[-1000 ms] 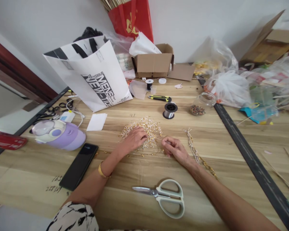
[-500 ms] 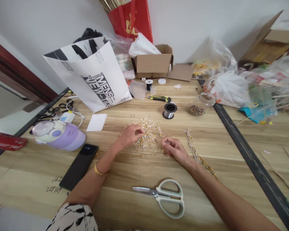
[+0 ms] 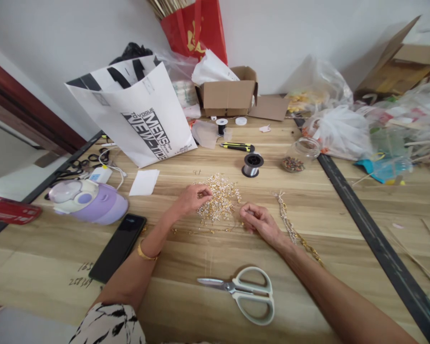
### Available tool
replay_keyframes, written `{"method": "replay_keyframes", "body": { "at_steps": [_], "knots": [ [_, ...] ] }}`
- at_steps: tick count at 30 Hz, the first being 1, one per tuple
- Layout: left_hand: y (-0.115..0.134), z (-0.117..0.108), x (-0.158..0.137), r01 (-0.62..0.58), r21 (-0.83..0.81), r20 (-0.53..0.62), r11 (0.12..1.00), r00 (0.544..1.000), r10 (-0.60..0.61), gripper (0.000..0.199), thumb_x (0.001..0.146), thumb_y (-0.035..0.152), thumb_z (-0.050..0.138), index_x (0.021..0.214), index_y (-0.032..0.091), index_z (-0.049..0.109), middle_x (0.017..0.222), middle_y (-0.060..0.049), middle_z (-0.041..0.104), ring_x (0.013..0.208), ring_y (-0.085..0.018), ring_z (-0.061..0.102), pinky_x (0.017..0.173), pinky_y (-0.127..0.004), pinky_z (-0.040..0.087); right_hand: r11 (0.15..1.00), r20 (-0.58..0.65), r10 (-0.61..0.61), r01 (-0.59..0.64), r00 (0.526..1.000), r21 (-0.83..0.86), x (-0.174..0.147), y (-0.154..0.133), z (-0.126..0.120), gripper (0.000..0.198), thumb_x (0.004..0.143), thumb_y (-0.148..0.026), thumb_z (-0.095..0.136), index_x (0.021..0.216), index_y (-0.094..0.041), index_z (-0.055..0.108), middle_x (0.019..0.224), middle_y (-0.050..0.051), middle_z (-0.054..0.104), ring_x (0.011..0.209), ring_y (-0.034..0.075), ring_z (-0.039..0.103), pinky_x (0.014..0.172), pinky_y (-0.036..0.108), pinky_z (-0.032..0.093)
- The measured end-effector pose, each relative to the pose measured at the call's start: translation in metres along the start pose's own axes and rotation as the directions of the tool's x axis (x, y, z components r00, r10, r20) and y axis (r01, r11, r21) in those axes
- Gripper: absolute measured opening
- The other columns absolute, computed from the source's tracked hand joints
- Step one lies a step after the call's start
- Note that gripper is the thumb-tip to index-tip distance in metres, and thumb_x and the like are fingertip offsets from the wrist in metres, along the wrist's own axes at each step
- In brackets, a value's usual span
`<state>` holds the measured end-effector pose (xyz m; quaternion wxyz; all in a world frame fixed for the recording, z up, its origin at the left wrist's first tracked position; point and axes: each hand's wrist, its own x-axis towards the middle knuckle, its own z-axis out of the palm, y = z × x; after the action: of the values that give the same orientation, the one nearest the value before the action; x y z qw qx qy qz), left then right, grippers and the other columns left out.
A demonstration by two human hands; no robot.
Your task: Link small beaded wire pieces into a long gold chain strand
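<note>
At the left edge of a heap of small gold and clear beads (image 3: pixel 220 196), my left hand (image 3: pixel 191 199) is pinched closed; whatever lies between its fingertips is too small to make out. My right hand (image 3: pixel 258 220) rests on the table to the right of the heap, thumb and fingers pressed together. A thin gold beaded strand (image 3: pixel 208 231) lies in front of the heap and runs up to the right fingertips. Beside the right wrist lies a bundle of gold and silver chains (image 3: pixel 290 229). White-handled scissors (image 3: pixel 241 291) lie nearer me, blades pointing left.
Left of my left arm are a black phone (image 3: pixel 118 248) and a purple bottle (image 3: pixel 93 203). Beyond the heap are a wire spool (image 3: pixel 252 165), a yellow cutter (image 3: pixel 236 146) and a jar of beads (image 3: pixel 295 160). A white bag (image 3: pixel 143 114) and cardboard box (image 3: pixel 229 95) stand behind.
My left hand has shifted slightly left and up along the heap, its fingertips still together. My right hand stays in the same place.
</note>
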<state>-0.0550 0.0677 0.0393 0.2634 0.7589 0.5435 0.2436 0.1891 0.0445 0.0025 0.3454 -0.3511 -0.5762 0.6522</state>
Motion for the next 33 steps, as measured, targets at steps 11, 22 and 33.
{"method": "replay_keyframes", "body": {
  "at_steps": [11,22,33],
  "knots": [
    [-0.005,-0.014,-0.001,0.006,0.082,-0.019,0.997,1.0,-0.004,0.015,0.08,0.027,0.058,0.086,0.018,0.068,0.091,-0.003,0.071,0.085,-0.016,0.063,0.079,-0.028,0.046,0.999,-0.003,-0.023,0.023,1.0,-0.032,0.0,0.003,-0.001,0.032,0.082,-0.046,0.056,0.072,-0.017,0.05,0.049,-0.007,0.041,0.04,0.006,0.038,0.041,0.019,0.03],
    [-0.005,-0.024,-0.008,0.004,0.348,0.181,0.938,0.981,-0.071,0.009,0.072,0.022,0.061,0.074,0.016,0.067,0.077,-0.004,0.067,0.075,-0.017,0.058,0.066,-0.026,0.041,0.999,0.001,-0.019,0.019,1.0,-0.033,0.0,0.002,-0.001,0.031,0.082,-0.046,0.056,0.071,-0.017,0.05,0.048,-0.007,0.041,0.04,0.007,0.037,0.041,0.019,0.03],
    [-0.006,-0.002,-0.001,-0.008,0.168,0.156,0.986,0.988,-0.019,0.013,0.078,0.019,0.056,0.081,0.017,0.068,0.081,-0.002,0.07,0.074,-0.014,0.061,0.07,-0.024,0.043,0.999,0.008,-0.022,0.022,1.0,-0.033,0.0,0.003,-0.001,0.03,0.083,-0.044,0.055,0.071,-0.017,0.049,0.049,-0.007,0.04,0.041,0.007,0.036,0.041,0.02,0.03]
  ]
}}
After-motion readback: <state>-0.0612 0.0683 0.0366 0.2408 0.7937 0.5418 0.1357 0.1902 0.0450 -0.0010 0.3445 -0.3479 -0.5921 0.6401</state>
